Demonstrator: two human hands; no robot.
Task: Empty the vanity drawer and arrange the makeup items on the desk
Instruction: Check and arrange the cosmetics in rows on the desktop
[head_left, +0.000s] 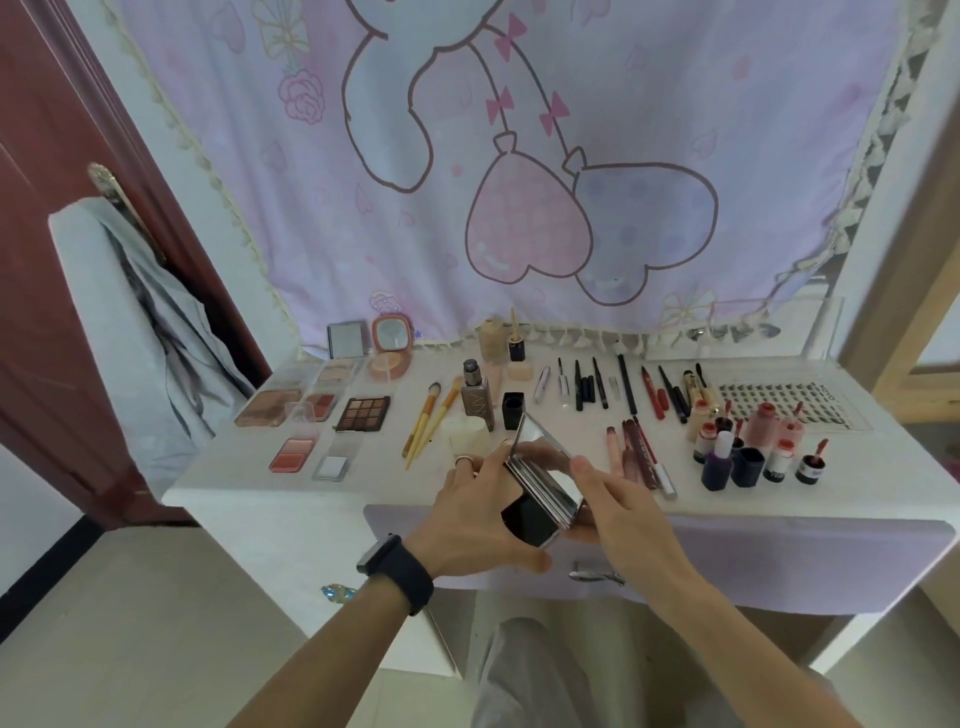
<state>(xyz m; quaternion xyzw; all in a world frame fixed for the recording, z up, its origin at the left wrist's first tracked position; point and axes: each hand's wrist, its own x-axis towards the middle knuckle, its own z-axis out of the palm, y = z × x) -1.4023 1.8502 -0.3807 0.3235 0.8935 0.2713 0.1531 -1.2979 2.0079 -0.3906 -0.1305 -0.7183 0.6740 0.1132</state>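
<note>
Fingers (485, 467) of left hand (467, 519) curl round one open mirrored compact (540, 483), held over desk (384, 467) front edge; right hand (618, 504) grips its right side. Behind, left to right: one nine-pan palette (362, 414), two yellow-handled brushes (421, 420), one foundation bottle (475, 397).

**Layout.** At the left of the white vanity surface (234, 478) lies the dark square nine-pan eyeshadow palette (362, 413), with two yellow-handled brushes (428, 422) to its right and the square glass foundation bottle (475, 397) beyond them. A row of slim dark pencils (627, 384) runs behind and right of centre; small round-capped bottles (748, 460) cluster at far right. The hinged mirrored compact (545, 467) is held between left hand (478, 514) and right hand (623, 499) over the front edge, above the lilac drawer front (805, 561).
</note>
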